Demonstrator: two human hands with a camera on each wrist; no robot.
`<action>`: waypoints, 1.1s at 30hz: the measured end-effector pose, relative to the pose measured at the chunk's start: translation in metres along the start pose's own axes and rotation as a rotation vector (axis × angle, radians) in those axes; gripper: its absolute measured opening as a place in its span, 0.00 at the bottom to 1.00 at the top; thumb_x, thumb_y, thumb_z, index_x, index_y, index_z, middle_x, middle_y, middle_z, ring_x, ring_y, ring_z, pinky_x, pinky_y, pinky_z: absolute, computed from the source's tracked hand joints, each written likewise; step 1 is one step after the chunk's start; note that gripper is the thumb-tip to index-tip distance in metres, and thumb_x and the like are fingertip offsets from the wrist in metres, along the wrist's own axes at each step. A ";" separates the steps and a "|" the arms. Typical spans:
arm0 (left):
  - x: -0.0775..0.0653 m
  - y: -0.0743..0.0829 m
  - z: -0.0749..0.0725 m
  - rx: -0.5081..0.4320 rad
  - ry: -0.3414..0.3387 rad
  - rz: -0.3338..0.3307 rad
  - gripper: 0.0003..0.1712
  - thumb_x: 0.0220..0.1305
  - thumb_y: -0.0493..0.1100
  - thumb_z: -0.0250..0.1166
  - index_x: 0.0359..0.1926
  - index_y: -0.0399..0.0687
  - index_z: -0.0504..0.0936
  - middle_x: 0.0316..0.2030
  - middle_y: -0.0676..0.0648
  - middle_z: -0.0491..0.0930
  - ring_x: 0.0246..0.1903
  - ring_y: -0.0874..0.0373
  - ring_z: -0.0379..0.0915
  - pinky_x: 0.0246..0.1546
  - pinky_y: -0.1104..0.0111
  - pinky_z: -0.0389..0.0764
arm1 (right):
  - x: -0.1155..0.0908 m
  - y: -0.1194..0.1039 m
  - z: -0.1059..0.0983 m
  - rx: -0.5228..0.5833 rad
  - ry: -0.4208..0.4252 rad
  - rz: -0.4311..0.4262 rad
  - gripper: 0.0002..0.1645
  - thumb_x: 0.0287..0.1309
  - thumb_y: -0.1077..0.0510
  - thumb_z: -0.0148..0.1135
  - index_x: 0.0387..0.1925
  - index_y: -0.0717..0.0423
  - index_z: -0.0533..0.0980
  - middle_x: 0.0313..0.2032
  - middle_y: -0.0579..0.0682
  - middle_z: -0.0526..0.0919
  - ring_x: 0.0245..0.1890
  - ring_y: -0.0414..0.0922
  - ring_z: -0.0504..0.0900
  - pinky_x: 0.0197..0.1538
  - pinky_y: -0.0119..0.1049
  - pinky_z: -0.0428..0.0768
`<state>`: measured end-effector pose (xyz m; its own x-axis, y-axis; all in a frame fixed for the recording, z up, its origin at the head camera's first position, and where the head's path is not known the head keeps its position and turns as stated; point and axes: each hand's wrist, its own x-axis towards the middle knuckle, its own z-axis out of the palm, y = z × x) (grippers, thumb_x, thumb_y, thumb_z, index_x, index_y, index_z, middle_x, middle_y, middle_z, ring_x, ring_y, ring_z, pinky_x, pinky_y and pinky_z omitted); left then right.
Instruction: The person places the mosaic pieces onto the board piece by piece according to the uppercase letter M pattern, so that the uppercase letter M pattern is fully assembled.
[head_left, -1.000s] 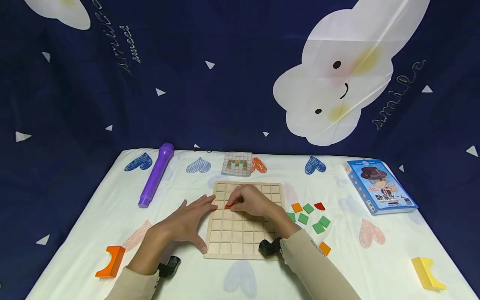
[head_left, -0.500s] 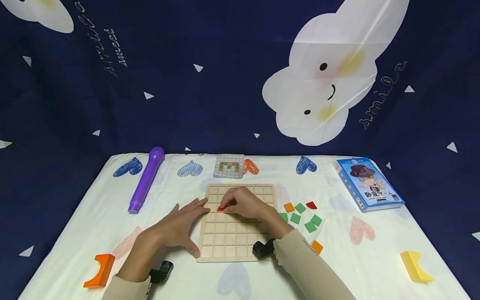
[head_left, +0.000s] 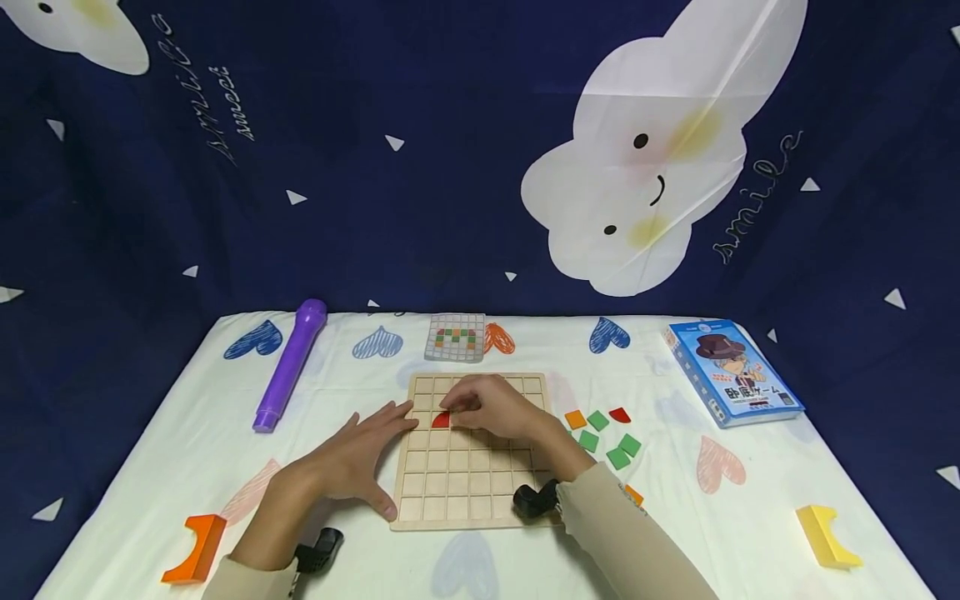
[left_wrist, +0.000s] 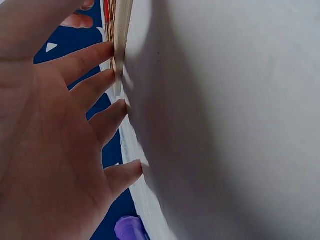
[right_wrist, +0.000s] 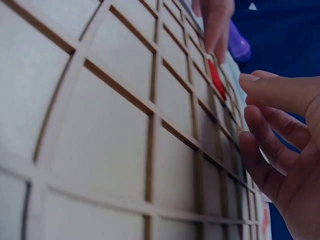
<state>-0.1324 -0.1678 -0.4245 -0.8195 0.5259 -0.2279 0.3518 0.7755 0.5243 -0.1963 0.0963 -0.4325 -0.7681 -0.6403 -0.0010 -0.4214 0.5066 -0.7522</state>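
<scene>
Setting: play area; home or studio, can't tell
Backdrop [head_left: 435,217]: navy w/ smiley cloud [head_left: 570,187]
Tblcloth [head_left: 390,558]: white w/ hearts [head_left: 722,465]
Box [head_left: 735,375]: cartoon-cover game

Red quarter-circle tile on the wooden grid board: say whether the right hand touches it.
Apart. The right wrist view shows a gap between right hand and red quarter-circle tile.
</scene>
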 end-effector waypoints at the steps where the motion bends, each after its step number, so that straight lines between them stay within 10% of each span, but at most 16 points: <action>1: 0.000 0.000 0.000 0.003 -0.003 -0.002 0.74 0.22 0.65 0.86 0.75 0.47 0.66 0.81 0.44 0.52 0.82 0.38 0.42 0.76 0.29 0.44 | -0.001 0.000 -0.002 0.004 0.000 0.007 0.14 0.63 0.60 0.69 0.50 0.53 0.86 0.49 0.48 0.88 0.44 0.38 0.82 0.49 0.27 0.82; 33: -0.003 -0.003 -0.001 -0.035 -0.011 0.021 0.73 0.26 0.63 0.86 0.76 0.44 0.65 0.82 0.42 0.51 0.82 0.39 0.44 0.78 0.33 0.42 | -0.102 0.033 -0.092 -0.012 0.148 0.187 0.19 0.64 0.58 0.68 0.56 0.54 0.83 0.55 0.55 0.87 0.50 0.46 0.83 0.45 0.34 0.85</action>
<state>-0.1311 -0.1716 -0.4245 -0.8070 0.5457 -0.2258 0.3524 0.7518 0.5574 -0.1764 0.2314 -0.3967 -0.8951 -0.4438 -0.0420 -0.2703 0.6154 -0.7404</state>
